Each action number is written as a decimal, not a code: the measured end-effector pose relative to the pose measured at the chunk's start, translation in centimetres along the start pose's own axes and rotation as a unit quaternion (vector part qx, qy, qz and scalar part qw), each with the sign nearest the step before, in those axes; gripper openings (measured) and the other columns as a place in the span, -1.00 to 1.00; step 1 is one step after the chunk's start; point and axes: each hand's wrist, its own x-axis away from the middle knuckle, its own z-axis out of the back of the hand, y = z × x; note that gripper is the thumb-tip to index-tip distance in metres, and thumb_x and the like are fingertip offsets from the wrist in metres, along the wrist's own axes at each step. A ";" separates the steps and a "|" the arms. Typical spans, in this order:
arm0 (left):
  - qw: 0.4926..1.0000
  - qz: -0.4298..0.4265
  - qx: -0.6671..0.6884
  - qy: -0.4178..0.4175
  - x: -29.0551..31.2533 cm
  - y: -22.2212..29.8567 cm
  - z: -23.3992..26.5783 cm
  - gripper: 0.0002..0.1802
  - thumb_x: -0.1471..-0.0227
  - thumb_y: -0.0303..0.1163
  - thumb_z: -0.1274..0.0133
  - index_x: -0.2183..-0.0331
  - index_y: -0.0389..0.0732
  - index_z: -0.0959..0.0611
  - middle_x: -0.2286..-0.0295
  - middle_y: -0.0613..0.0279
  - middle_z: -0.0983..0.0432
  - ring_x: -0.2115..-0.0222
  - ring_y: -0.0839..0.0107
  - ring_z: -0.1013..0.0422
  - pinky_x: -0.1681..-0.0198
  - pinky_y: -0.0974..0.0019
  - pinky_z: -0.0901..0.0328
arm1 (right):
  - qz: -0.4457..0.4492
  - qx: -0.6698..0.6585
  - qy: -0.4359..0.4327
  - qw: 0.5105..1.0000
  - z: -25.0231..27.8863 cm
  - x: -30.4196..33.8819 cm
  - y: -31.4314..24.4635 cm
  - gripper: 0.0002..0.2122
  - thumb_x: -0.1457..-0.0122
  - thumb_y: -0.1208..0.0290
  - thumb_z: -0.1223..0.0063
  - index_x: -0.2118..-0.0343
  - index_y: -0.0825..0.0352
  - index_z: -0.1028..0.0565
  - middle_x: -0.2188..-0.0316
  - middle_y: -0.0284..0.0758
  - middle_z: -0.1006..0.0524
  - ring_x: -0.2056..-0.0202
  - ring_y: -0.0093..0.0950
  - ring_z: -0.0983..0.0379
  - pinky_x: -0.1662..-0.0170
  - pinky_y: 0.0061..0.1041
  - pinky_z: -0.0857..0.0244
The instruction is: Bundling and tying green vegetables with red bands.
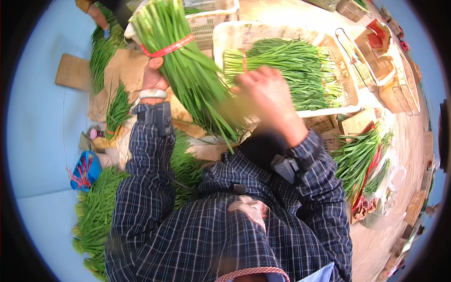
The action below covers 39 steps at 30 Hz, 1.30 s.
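Note:
A thick bundle of garlic chives [188,70] hangs tilted before me, its pale cut ends at the upper left and its leaf tips toward my lap. Around its upper part runs a red band [168,46]. My left hand [154,77], with a white bangle at the wrist, is closed on the bundle just below that band; most of its fingers are hidden behind the leaves. Beside the lower leaves is my right hand [265,91], its fingers smeared by motion, so I cannot tell whether they grip anything.
A white plastic crate [350,109] holding banded chives stands beyond my right hand. Another crate [202,35] is behind the bundle. Loose chives [101,207] lie along my left, near a blue bag [86,170] with red ties. More chives [354,162] lie right. Another person's hand [98,19] shows far left.

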 end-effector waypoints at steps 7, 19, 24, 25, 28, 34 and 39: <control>0.983 -0.122 -0.061 0.125 1.8 0.1 -0.7 -0.25 0.07 -0.22 -0.22 -0.10 -0.36 -0.35 0.01 -0.03 -0.42 0.01 0.10 -0.39 -0.11 0.04 -0.28 | -0.208 -0.367 0.220 0.880 -7.7 3.3 -2.2 -0.83 -0.22 0.39 -0.02 0.46 0.35 -0.47 0.61 -0.39 -0.39 0.53 -0.54 -0.32 0.44 -0.54 -0.22; 0.892 -0.206 -0.255 0.312 4.2 9.4 -6.0 -0.64 0.07 -0.51 -0.19 0.17 -0.40 -0.58 0.27 0.08 -0.57 0.31 0.28 -0.52 0.18 0.24 -0.42 | -0.024 -0.306 -0.016 0.952 -2.3 -1.9 -6.5 -0.24 0.18 0.29 -0.35 -0.15 0.31 -0.27 -0.01 -0.14 -0.42 -0.07 -0.15 -0.29 -0.09 -0.13 -0.20; 0.897 -0.216 -0.295 0.249 3.0 2.5 -13.5 -0.40 0.20 -0.61 -0.24 0.03 -0.34 -0.46 0.18 0.17 -0.50 0.22 0.36 -0.45 0.11 0.32 -0.33 | -0.022 -0.314 0.149 0.937 -10.3 -7.7 -8.4 0.06 0.29 0.25 -0.43 -0.28 0.35 0.03 -0.12 0.02 -0.28 -0.12 -0.08 -0.25 -0.15 -0.30 -0.18; 0.894 -0.229 -0.316 0.219 3.5 1.3 -13.1 -0.18 0.20 -0.62 -0.23 -0.13 -0.33 -0.27 0.01 0.07 -0.36 0.03 0.33 -0.33 -0.02 0.27 -0.25 | -0.048 -0.451 0.144 0.879 -11.3 -8.1 -8.3 0.08 0.29 0.26 -0.43 -0.29 0.35 0.07 -0.13 0.03 -0.25 -0.13 -0.08 -0.25 -0.16 -0.35 -0.18; 0.918 -0.160 -0.321 0.169 5.7 2.2 -12.1 -0.09 0.15 -0.56 -0.23 -0.21 -0.31 -0.14 -0.06 0.00 -0.25 -0.10 0.31 -0.18 -0.11 0.22 -0.18 | -0.138 -0.662 -0.007 0.737 -11.9 -5.3 -5.2 -0.16 0.08 0.40 -0.27 -0.26 0.39 -0.02 -0.09 -0.12 -0.33 -0.10 -0.30 -0.32 -0.15 -0.36 -0.21; 0.960 -0.039 -0.239 0.140 6.9 3.4 -1.8 -0.15 0.06 -0.36 -0.22 -0.20 -0.30 -0.18 -0.10 0.02 -0.22 -0.13 0.34 -0.15 -0.18 0.26 -0.10 | -0.173 -0.888 -0.167 0.391 -14.4 -1.5 -4.2 -0.38 0.01 0.52 -0.17 -0.16 0.42 -0.20 0.01 -0.23 -0.44 0.02 -0.40 -0.43 -0.04 -0.41 -0.34; 0.972 0.091 -0.206 0.068 5.5 -1.2 -6.2 -0.27 0.09 -0.41 -0.22 -0.11 -0.32 -0.32 0.03 0.14 -0.42 0.09 0.38 -0.41 0.02 0.32 -0.33 | -0.204 -0.877 -0.208 0.381 -14.2 -1.2 -3.8 -0.42 0.02 0.55 -0.17 -0.12 0.43 -0.26 0.06 -0.25 -0.48 0.09 -0.43 -0.47 0.02 -0.43 -0.38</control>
